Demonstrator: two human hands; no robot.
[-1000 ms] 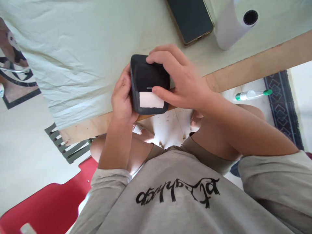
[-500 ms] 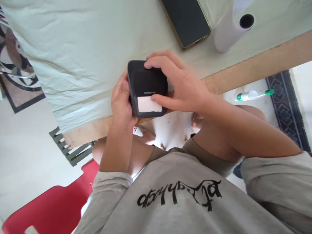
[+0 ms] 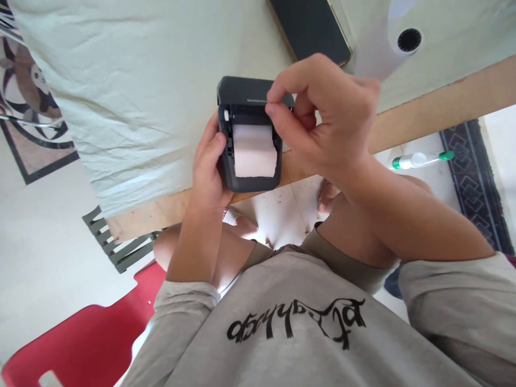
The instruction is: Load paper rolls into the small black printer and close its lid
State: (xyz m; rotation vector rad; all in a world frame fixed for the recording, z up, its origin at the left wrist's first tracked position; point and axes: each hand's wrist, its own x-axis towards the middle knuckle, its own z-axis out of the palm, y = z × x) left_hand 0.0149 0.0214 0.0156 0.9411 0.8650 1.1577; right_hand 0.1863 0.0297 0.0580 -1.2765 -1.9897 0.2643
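Note:
A small black label printer (image 3: 258, 185) is held over the table's front edge. Its lid (image 3: 239, 90) is raised, and a white paper roll (image 3: 255, 153) shows inside, its torn end hanging toward me. My left hand (image 3: 207, 166) is wrapped round the printer's left side, thumb on the rim. At the lid's right front edge, the thumb and index finger of my right hand (image 3: 328, 113) are pinched together, with the other fingers curled. Part of the printer's right side lies behind the right hand.
Beyond my right hand lie a dark phone (image 3: 312, 29) and a white paper roll with a black core (image 3: 409, 40). A pale green cloth (image 3: 141, 97) covers the table, leaving a wooden edge (image 3: 435, 107). A red chair (image 3: 80, 344) stands at lower left; a green-capped bottle (image 3: 419, 159) is at right.
The printer's lid has swung up, uncovering the paper roll. My right hand has gone from lying spread over the printer to a pinch at the lid's edge.

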